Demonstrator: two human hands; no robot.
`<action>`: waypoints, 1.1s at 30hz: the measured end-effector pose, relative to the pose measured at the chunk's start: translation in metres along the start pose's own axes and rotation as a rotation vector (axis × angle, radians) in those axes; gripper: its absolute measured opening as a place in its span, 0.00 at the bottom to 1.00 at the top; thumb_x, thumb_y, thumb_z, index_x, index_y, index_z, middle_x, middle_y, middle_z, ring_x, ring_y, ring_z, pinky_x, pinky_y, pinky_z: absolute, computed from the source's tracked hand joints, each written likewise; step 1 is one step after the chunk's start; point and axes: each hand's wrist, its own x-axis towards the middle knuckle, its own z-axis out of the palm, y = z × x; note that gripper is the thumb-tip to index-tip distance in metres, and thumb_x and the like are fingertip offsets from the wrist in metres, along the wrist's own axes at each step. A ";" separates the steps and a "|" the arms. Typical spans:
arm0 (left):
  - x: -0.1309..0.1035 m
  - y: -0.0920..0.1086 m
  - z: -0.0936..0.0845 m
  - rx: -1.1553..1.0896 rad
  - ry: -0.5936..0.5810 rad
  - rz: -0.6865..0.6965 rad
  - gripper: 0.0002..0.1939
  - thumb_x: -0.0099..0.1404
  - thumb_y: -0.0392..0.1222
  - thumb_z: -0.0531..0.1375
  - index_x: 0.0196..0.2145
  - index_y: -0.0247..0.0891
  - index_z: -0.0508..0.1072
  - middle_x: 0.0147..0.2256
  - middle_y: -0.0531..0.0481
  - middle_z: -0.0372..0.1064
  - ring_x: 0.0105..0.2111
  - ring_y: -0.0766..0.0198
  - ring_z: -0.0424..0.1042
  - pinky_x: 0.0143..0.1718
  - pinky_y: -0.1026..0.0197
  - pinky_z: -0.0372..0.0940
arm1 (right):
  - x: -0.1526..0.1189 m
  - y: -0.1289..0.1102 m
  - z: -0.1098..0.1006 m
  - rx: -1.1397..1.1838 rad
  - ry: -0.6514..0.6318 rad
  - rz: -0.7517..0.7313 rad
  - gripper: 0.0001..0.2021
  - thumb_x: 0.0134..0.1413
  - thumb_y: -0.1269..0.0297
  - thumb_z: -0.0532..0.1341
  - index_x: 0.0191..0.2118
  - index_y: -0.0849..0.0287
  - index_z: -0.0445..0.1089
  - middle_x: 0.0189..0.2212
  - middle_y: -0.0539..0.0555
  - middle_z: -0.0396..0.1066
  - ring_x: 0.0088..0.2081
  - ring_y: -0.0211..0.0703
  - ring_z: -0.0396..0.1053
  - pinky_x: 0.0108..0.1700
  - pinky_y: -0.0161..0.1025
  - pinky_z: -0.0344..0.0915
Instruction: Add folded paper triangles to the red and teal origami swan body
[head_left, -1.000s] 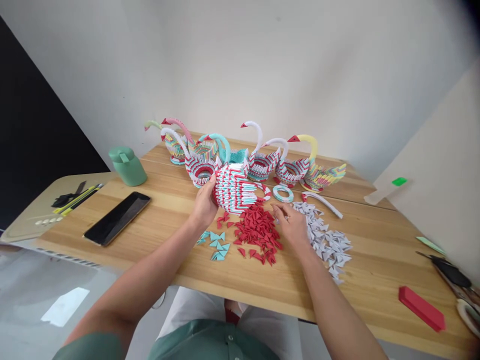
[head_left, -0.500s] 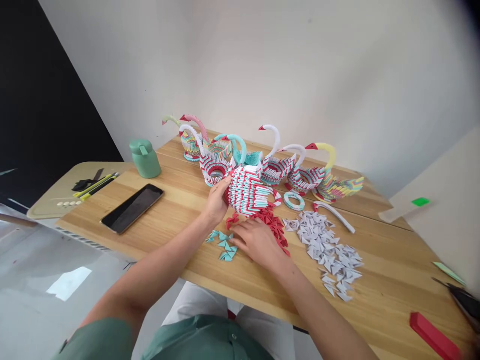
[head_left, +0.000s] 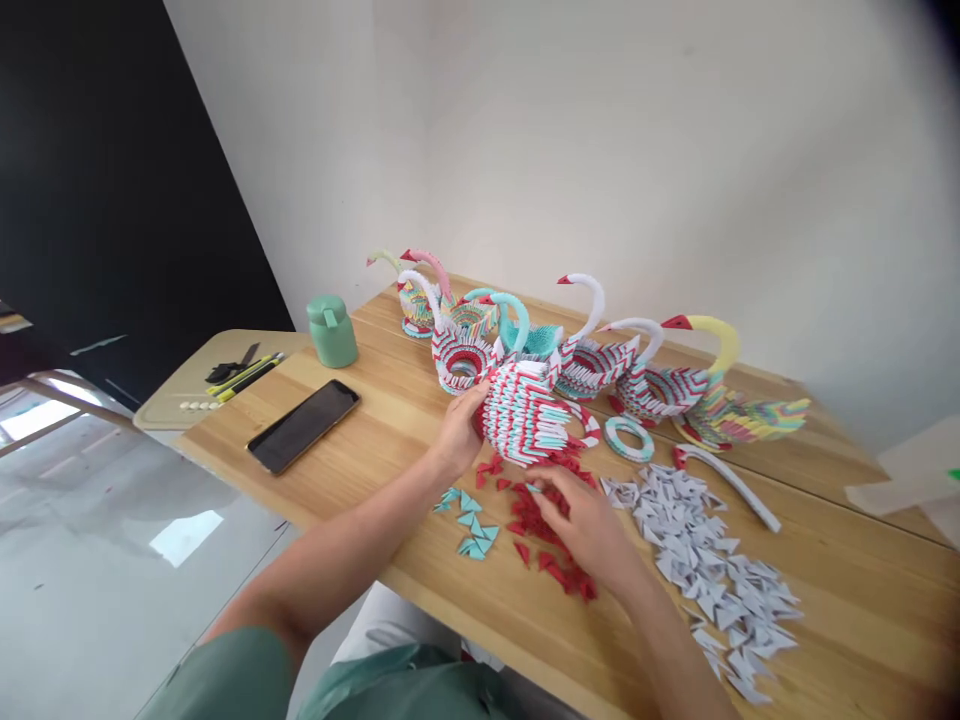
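My left hand [head_left: 459, 432] grips a folded-paper swan body [head_left: 521, 410], patterned in white, red and light blue, holding it tilted above the table. Just below its lower edge, my right hand [head_left: 589, 520] is closed in a pinch on a small teal paper triangle [head_left: 533, 488]. Beneath that hand lies a pile of red paper triangles [head_left: 536, 515], partly covered by it. A few teal paper triangles [head_left: 472, 525] are scattered nearer the table's front edge. To the right spreads a large heap of white paper triangles [head_left: 712, 560].
Several finished paper swans [head_left: 592, 370] stand along the back. A paper ring [head_left: 628, 439] and a white curved neck with a red tip [head_left: 731, 488] lie before them. At left are a phone [head_left: 304, 425], a green flask [head_left: 332, 332] and a beige side board [head_left: 169, 400] with pens.
My right hand has lifted from the teal triangles and moved right and up toward the swan body, a teal triangle now in its fingers. The view has swung left.
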 end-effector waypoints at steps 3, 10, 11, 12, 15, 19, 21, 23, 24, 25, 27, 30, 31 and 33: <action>-0.001 0.003 0.002 -0.032 0.050 -0.045 0.15 0.57 0.46 0.66 0.40 0.36 0.79 0.41 0.49 0.78 0.45 0.56 0.72 0.49 0.58 0.64 | -0.003 0.015 -0.027 0.253 0.145 0.167 0.11 0.56 0.61 0.60 0.45 0.53 0.67 0.34 0.53 0.73 0.35 0.48 0.74 0.39 0.43 0.67; -0.004 -0.005 -0.001 0.061 0.020 -0.081 0.17 0.56 0.46 0.67 0.41 0.33 0.78 0.41 0.47 0.78 0.45 0.56 0.73 0.49 0.59 0.63 | 0.003 0.017 -0.050 0.647 0.392 0.230 0.14 0.46 0.54 0.68 0.38 0.57 0.74 0.29 0.51 0.72 0.30 0.43 0.69 0.34 0.38 0.64; -0.004 -0.005 -0.001 0.072 0.025 -0.087 0.17 0.56 0.46 0.67 0.39 0.33 0.79 0.40 0.47 0.78 0.44 0.57 0.73 0.48 0.60 0.63 | 0.003 0.017 -0.047 0.703 0.411 0.236 0.14 0.45 0.54 0.69 0.36 0.56 0.74 0.29 0.51 0.72 0.30 0.42 0.69 0.34 0.38 0.64; -0.005 -0.006 -0.001 0.081 0.024 -0.094 0.16 0.55 0.47 0.68 0.39 0.33 0.79 0.39 0.47 0.78 0.43 0.58 0.73 0.47 0.60 0.64 | 0.002 0.018 -0.044 0.750 0.419 0.242 0.14 0.45 0.54 0.69 0.35 0.56 0.75 0.29 0.51 0.72 0.30 0.42 0.69 0.34 0.38 0.64; -0.009 -0.006 0.000 0.115 -0.001 -0.115 0.17 0.54 0.46 0.69 0.39 0.33 0.79 0.37 0.48 0.78 0.38 0.60 0.73 0.41 0.62 0.65 | -0.002 0.023 -0.035 0.834 0.432 0.255 0.11 0.46 0.56 0.69 0.35 0.55 0.75 0.27 0.50 0.72 0.30 0.41 0.68 0.33 0.37 0.64; -0.015 -0.006 0.002 0.148 -0.033 -0.155 0.16 0.55 0.44 0.68 0.41 0.35 0.79 0.39 0.48 0.78 0.36 0.62 0.74 0.38 0.64 0.66 | -0.006 0.026 -0.032 0.874 0.547 0.221 0.13 0.43 0.63 0.70 0.39 0.52 0.75 0.30 0.48 0.71 0.32 0.40 0.67 0.37 0.37 0.64; -0.017 -0.007 0.002 0.166 -0.043 -0.181 0.16 0.55 0.44 0.68 0.41 0.36 0.79 0.39 0.48 0.78 0.36 0.62 0.74 0.38 0.64 0.67 | -0.006 0.025 -0.034 0.881 0.576 0.218 0.12 0.42 0.65 0.70 0.37 0.52 0.76 0.31 0.48 0.71 0.33 0.40 0.67 0.38 0.37 0.64; -0.018 -0.007 0.003 0.185 -0.051 -0.194 0.16 0.55 0.44 0.69 0.41 0.36 0.79 0.38 0.47 0.78 0.35 0.62 0.74 0.38 0.64 0.67 | -0.005 0.024 -0.036 0.885 0.578 0.231 0.10 0.42 0.66 0.70 0.35 0.53 0.76 0.30 0.48 0.72 0.31 0.39 0.66 0.36 0.37 0.64; -0.019 -0.007 0.003 0.194 -0.057 -0.197 0.16 0.55 0.44 0.69 0.41 0.36 0.79 0.37 0.47 0.78 0.35 0.62 0.74 0.37 0.65 0.67 | -0.005 0.024 -0.037 0.884 0.575 0.238 0.09 0.41 0.65 0.70 0.33 0.54 0.76 0.29 0.48 0.72 0.31 0.39 0.66 0.35 0.37 0.63; -0.019 -0.007 0.004 0.201 -0.060 -0.195 0.16 0.54 0.45 0.69 0.41 0.36 0.79 0.37 0.47 0.78 0.34 0.62 0.74 0.37 0.65 0.67 | -0.005 0.024 -0.037 0.885 0.571 0.243 0.08 0.41 0.65 0.70 0.32 0.54 0.76 0.29 0.48 0.72 0.30 0.39 0.66 0.34 0.36 0.63; -0.019 -0.006 0.005 0.211 -0.064 -0.190 0.17 0.53 0.46 0.70 0.40 0.37 0.79 0.36 0.48 0.78 0.33 0.63 0.74 0.36 0.65 0.67 | -0.005 0.025 -0.037 0.884 0.563 0.252 0.08 0.41 0.64 0.70 0.31 0.55 0.75 0.27 0.48 0.72 0.29 0.39 0.66 0.33 0.36 0.63; -0.018 -0.005 0.006 0.218 -0.056 -0.183 0.17 0.52 0.46 0.70 0.40 0.37 0.79 0.35 0.48 0.78 0.33 0.64 0.74 0.36 0.66 0.67 | -0.005 0.029 -0.036 0.897 0.544 0.258 0.09 0.43 0.63 0.70 0.34 0.55 0.75 0.24 0.48 0.72 0.27 0.40 0.68 0.33 0.37 0.64; -0.017 -0.004 0.006 0.219 -0.053 -0.183 0.17 0.52 0.46 0.70 0.40 0.37 0.79 0.35 0.48 0.78 0.33 0.64 0.74 0.37 0.66 0.67 | -0.006 0.031 -0.035 0.900 0.532 0.255 0.10 0.43 0.62 0.70 0.35 0.55 0.74 0.23 0.48 0.72 0.27 0.40 0.69 0.33 0.37 0.64; -0.017 -0.005 0.006 0.219 -0.049 -0.182 0.17 0.53 0.46 0.70 0.40 0.37 0.79 0.35 0.48 0.78 0.33 0.63 0.74 0.37 0.66 0.67 | -0.006 0.034 -0.034 0.894 0.506 0.248 0.10 0.45 0.61 0.69 0.35 0.56 0.74 0.22 0.48 0.72 0.26 0.40 0.69 0.33 0.38 0.64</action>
